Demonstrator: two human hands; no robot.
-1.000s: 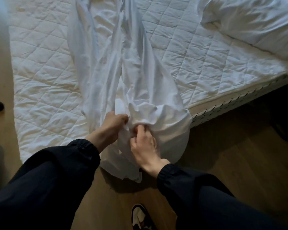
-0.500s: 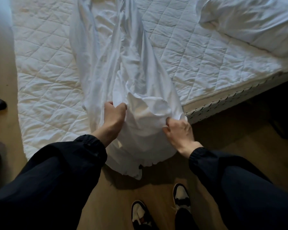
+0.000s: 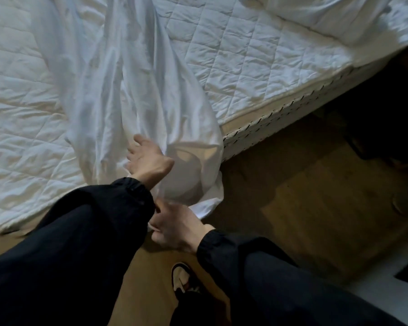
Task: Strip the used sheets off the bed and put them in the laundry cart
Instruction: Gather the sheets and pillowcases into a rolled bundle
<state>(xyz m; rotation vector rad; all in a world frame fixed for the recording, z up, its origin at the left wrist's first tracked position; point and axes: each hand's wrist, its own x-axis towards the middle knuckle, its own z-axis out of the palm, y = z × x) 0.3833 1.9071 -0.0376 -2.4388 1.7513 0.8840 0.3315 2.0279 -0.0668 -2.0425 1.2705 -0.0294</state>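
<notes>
At the near corner of the bed point(image 3: 280, 118), a white sheet point(image 3: 127, 78) lies bunched into a long rope of folds. It runs from the far edge down across the quilted mattress pad point(image 3: 245, 67) and spills over the corner, its loose end hanging down toward the wooden floor point(image 3: 316, 208).

The left hand point(image 3: 149, 161) is against the sheet just where it drops off the corner. Its back faces the camera, the thumb sticks up, and the fingers bend into a fold. The picture is blurred there, so I cannot tell whether they have hold of the cloth or only touch it.

The right hand point(image 3: 177, 228) is lower, beside the hanging end and above the floor. Its fingers curl toward the left sleeve point(image 3: 92, 231), which hides their tips. A scrap of white cloth shows at them, so the hand appears to pinch the sheet's lower edge.

The right sleeve point(image 3: 257, 267) is dark like the left. A black and white shoe point(image 3: 181, 278) stands on the floor below the hands. Along the far right edge of the bed lies a rumpled heap of white bedding point(image 3: 327, 15), well apart from the sheet.
</notes>
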